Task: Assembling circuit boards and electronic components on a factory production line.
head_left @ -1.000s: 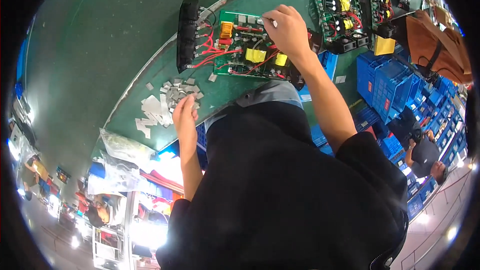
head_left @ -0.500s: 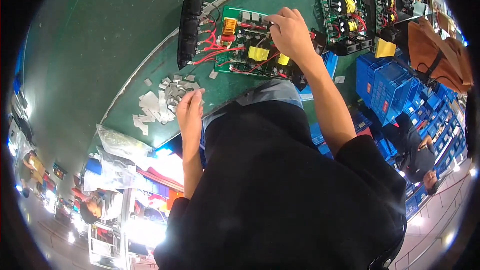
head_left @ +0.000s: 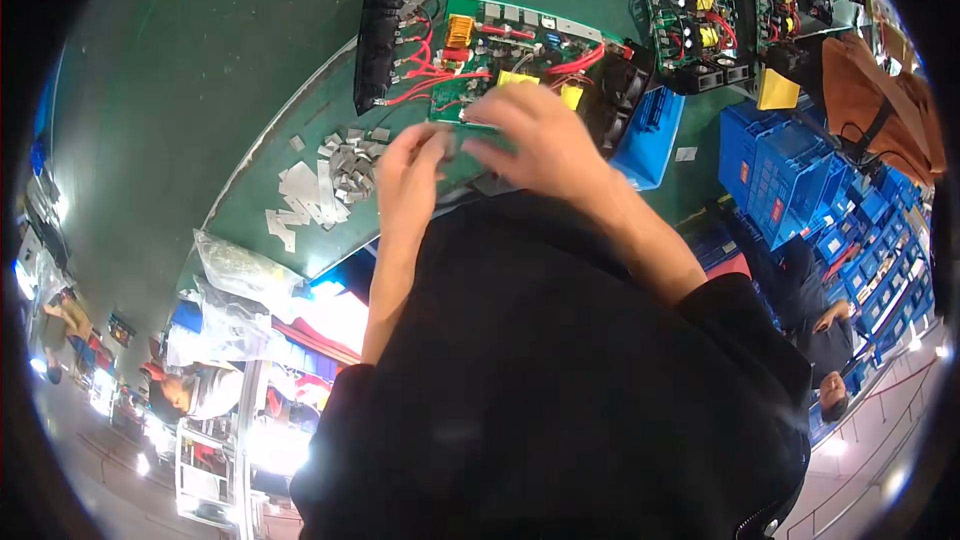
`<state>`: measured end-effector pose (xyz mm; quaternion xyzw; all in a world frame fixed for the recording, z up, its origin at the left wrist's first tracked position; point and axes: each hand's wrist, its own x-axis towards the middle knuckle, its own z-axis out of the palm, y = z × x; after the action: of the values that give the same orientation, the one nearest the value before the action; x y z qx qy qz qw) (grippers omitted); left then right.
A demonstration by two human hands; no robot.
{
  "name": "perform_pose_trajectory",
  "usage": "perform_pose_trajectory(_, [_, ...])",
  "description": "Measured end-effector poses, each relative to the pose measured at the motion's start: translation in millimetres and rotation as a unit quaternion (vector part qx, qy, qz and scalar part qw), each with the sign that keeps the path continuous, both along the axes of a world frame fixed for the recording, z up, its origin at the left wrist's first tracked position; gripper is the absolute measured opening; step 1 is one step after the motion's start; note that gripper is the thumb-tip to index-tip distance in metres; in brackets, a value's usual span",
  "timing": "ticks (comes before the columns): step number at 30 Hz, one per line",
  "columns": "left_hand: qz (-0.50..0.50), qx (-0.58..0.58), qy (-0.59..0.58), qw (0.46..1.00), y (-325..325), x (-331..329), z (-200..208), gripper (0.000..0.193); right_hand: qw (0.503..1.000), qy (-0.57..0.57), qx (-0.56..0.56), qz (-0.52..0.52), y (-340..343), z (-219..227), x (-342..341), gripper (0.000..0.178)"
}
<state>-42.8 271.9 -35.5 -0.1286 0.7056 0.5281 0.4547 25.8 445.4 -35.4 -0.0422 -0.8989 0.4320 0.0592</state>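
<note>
My left hand (head_left: 408,178) is at the near edge of the green worktop, thumb and fingers pinched on a small grey piece (head_left: 444,144), which is partly blurred. Close beside it, my right hand (head_left: 535,145) is smeared by motion, so its grip is unclear. Beyond both hands lies a green circuit board (head_left: 512,46) with red wires, yellow-wrapped parts and small grey pieces along its far edge. Red wires join it to a black socket panel (head_left: 379,35) on its left. At its right end are black fans (head_left: 624,85). A pile of small grey pieces (head_left: 352,166) sits left of my left hand.
Flat pale pieces (head_left: 300,186) lie by the pile. More wired boards (head_left: 700,15) stand at the far right. A blue bin (head_left: 643,155) and stacked blue crates (head_left: 785,175) are on the right. Clear plastic bags (head_left: 245,270) lie at the left. Other people are around.
My right hand has come off the board's far edge, back toward me and beside my left hand. My left hand has moved right and farther out, away from the pile.
</note>
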Motion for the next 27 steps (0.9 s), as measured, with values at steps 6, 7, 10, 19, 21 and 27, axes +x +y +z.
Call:
perform_pose_trajectory(6, [-0.001, 0.059, -0.019, 0.998, 26.2, 4.0, -1.2, 0.022, 0.997, -0.035, 0.068, 0.015, -9.6, 7.3, 16.2, 0.022])
perform_pose_trajectory(7, [-0.019, 0.049, -0.024, 0.998, 28.4, 2.9, 1.0, 0.022, 0.997, -0.047, 0.06, 0.016, -4.6, 6.7, 18.6, 0.019])
perform_pose_trajectory(10, [-0.049, 0.074, -0.006, 0.996, 25.5, 4.5, -3.3, 0.022, 0.994, -0.093, 0.053, 0.013, 8.3, 9.1, 23.2, 0.02])
perform_pose_trajectory(19, [-0.058, -0.051, 0.047, 0.996, -31.6, 12.3, -36.3, 0.027, 0.956, -0.064, 0.206, -0.198, 85.4, -46.9, -2.8, 0.01])
perform_pose_trajectory(21, [-0.064, -0.06, 0.035, 0.996, -50.0, 13.6, -41.9, 0.031, 0.954, -0.051, 0.26, -0.142, 95.7, -62.1, -6.5, 0.012])
perform_pose_trajectory(27, [-0.005, -0.097, 0.027, 0.995, -86.9, 15.2, -52.8, 0.032, 0.95, -0.058, 0.283, -0.118, 97.9, -76.8, -14.8, 0.011])
